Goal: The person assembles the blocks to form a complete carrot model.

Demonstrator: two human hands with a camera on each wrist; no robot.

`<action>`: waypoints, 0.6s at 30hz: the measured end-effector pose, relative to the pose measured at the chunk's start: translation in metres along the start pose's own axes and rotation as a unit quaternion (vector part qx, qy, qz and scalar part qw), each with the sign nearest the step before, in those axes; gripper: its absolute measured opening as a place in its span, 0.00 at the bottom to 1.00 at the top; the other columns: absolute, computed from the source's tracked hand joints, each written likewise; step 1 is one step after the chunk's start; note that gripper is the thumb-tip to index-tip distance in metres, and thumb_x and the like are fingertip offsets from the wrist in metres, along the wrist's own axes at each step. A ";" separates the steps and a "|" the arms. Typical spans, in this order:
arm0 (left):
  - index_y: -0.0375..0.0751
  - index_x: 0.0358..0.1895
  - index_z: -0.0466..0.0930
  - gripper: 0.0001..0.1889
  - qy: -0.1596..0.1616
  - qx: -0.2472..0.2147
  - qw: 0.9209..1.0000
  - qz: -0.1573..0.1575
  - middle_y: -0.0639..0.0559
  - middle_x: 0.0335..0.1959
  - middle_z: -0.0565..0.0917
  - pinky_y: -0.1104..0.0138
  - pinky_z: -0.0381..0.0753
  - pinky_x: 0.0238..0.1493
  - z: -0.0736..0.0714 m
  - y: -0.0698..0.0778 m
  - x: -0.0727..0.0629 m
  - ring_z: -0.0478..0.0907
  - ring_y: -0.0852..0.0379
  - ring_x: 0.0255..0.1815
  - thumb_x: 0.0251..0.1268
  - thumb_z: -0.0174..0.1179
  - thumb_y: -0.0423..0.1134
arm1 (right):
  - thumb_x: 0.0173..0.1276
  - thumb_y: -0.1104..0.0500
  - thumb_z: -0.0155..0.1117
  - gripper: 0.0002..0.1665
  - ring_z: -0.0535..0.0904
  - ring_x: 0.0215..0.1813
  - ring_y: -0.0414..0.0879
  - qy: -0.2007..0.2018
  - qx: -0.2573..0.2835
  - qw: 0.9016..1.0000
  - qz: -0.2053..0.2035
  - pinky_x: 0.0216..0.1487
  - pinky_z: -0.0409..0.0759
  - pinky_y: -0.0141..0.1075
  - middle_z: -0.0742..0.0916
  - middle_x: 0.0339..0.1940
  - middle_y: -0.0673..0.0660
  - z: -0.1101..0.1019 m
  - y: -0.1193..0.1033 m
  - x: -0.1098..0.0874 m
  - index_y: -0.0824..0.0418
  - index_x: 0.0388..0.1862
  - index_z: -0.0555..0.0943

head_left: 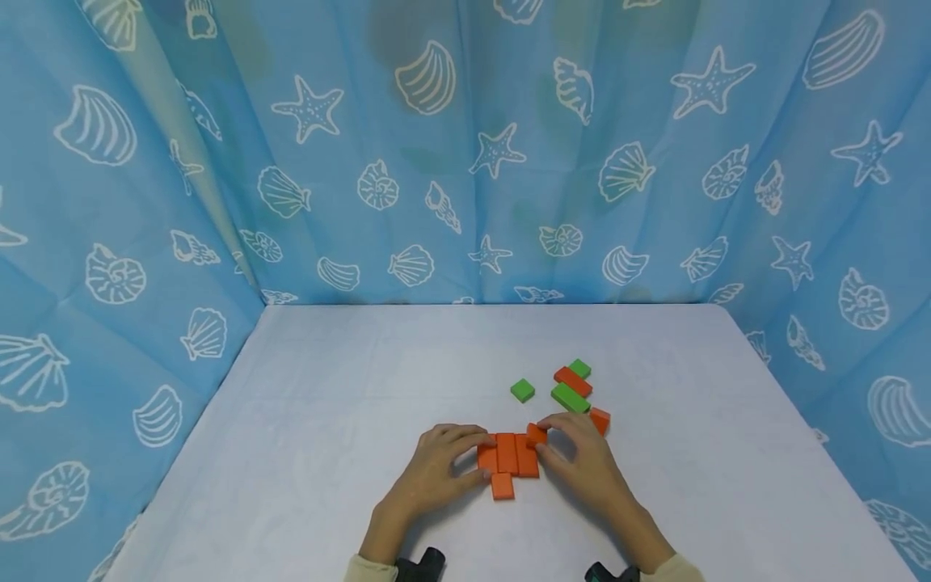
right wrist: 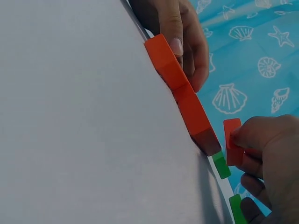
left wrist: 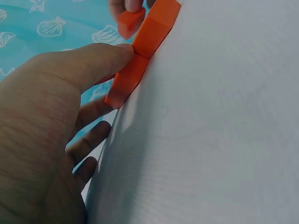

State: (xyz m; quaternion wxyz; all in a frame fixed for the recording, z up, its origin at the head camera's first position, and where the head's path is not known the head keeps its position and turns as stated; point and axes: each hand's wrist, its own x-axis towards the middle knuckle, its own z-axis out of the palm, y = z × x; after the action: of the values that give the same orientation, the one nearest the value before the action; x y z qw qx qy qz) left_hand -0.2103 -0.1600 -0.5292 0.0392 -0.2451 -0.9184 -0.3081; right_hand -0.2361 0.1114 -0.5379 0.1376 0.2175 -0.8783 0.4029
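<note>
Several orange blocks (head_left: 507, 454) lie side by side on the white table, forming a flat row. A small square orange block (head_left: 503, 487) sits against the row's near side. My left hand (head_left: 444, 465) is at the row's left end, thumb and index finger pinching the leftmost orange block (head_left: 486, 459) between its near and far ends. In the left wrist view the thumb (left wrist: 107, 63) presses against the orange pieces. My right hand (head_left: 585, 461) pinches a small orange block (right wrist: 232, 140) between thumb and fingers, held raised at the row's far right corner.
Beyond the right hand lie a long green block (head_left: 570, 398), a red-orange block (head_left: 573, 380) and a green block (head_left: 579, 368). Another orange block (head_left: 600, 420) is beside the right knuckles. A small green block (head_left: 522, 390) lies apart. A blue shell-print curtain (head_left: 465, 162) surrounds the table.
</note>
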 end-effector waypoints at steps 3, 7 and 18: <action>0.61 0.65 0.78 0.24 -0.002 -0.005 1.000 -0.004 0.60 0.65 0.76 0.45 0.60 0.68 0.001 0.001 0.000 0.67 0.53 0.66 0.67 0.63 0.56 | 0.62 0.57 0.75 0.18 0.74 0.59 0.43 -0.011 -0.004 1.000 0.024 0.61 0.74 0.49 0.83 0.51 0.41 -0.003 -0.002 -0.007 0.50 0.50 0.83; 0.62 0.65 0.78 0.24 -0.002 -0.005 1.000 -0.005 0.61 0.65 0.76 0.45 0.60 0.68 0.000 -0.002 0.000 0.67 0.53 0.66 0.67 0.63 0.55 | 0.62 0.56 0.76 0.18 0.75 0.58 0.43 -0.015 0.000 0.999 0.043 0.61 0.75 0.49 0.83 0.51 0.42 -0.004 -0.007 -0.012 0.50 0.50 0.83; 0.60 0.65 0.78 0.24 0.003 -0.009 1.000 0.004 0.60 0.65 0.76 0.46 0.59 0.68 0.001 -0.001 -0.001 0.67 0.54 0.66 0.66 0.64 0.53 | 0.59 0.58 0.77 0.17 0.75 0.59 0.44 -0.030 0.003 0.995 0.096 0.63 0.73 0.50 0.84 0.48 0.40 -0.014 -0.011 -0.034 0.49 0.47 0.85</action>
State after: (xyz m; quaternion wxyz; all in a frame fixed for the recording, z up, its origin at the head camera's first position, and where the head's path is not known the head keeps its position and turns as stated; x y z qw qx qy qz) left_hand -0.2097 -0.1606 -0.5312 0.0408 -0.2482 -0.9145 -0.3169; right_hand -0.2008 0.1247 -0.5361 0.0714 0.1448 -0.8977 0.4100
